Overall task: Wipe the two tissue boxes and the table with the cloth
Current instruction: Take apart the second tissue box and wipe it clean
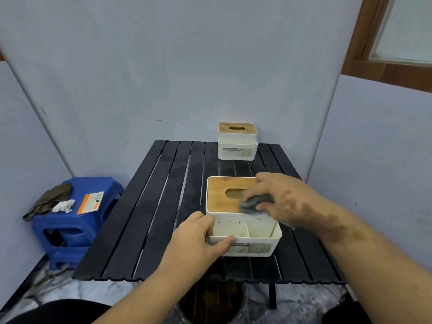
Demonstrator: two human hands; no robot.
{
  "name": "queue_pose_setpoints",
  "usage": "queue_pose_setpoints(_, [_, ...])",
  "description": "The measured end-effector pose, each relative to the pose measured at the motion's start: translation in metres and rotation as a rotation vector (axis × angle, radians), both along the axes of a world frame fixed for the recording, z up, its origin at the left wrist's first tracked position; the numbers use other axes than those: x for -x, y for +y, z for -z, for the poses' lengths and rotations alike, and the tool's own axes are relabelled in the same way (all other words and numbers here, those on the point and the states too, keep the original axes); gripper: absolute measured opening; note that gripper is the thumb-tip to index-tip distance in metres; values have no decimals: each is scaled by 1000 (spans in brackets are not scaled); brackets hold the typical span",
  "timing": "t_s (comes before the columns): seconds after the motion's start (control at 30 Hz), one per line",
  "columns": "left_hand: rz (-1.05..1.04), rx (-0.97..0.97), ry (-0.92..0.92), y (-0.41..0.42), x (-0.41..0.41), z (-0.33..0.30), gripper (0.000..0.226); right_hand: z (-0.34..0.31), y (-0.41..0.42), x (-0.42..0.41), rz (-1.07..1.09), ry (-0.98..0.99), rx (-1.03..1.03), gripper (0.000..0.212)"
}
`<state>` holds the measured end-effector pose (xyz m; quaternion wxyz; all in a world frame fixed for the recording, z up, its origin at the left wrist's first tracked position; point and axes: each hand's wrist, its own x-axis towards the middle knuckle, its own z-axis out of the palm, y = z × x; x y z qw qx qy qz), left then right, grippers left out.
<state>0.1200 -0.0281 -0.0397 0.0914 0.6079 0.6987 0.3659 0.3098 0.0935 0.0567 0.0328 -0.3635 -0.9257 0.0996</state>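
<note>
A white tissue box with a wooden lid (222,195) stands near the front of the black slatted table (152,218). My left hand (201,239) grips its front left corner, thumb over the front rim. A grey cloth (252,204) lies bunched on the right side of the lid, and my right hand (280,197) grips it there. The open front compartments of this box show dark specks. A second white tissue box with a wooden lid (237,141) stands at the table's far edge, apart from both hands.
A blue plastic stool (77,220) stands left of the table, carrying a dark olive rag (46,202), a crumpled white tissue (64,205) and an orange-and-white packet (90,202). A round bin (210,302) sits under the table's front edge. Grey walls enclose the table closely.
</note>
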Motion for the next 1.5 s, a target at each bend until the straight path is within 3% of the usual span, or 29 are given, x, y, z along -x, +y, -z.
queue_pose_setpoints(0.23, [12,0,-17,1,0,-1,53,-2,10,-36,79,116,148,32])
queue_pose_setpoints(0.43, [26,-31,-40,1,0,1,52,17,-25,21,-29,96,-161,24])
queue_pose_setpoints(0.6, [47,-50,-59,1,2,3,48,32,-33,55,-85,94,-271,18])
queue_pose_setpoints(0.7, [49,-45,-51,-2,-1,2,50,18,-23,36,-87,137,-87,24])
queue_pose_setpoints(0.83, [37,-14,-29,-4,-2,-2,52,-12,-1,-13,87,74,148,25])
queue_pose_setpoints(0.93, [31,-18,-40,-3,-1,-2,51,-20,1,-16,138,4,177,23])
queue_pose_setpoints(1.17, [55,-43,-84,1,2,1,54,18,-23,63,-105,135,-134,26])
queue_pose_setpoints(1.33, [57,-30,-89,2,3,2,56,20,-3,84,14,63,-296,22])
queue_pose_setpoints(1.5, [32,-1,-46,4,0,1,59,18,10,92,187,55,-196,26])
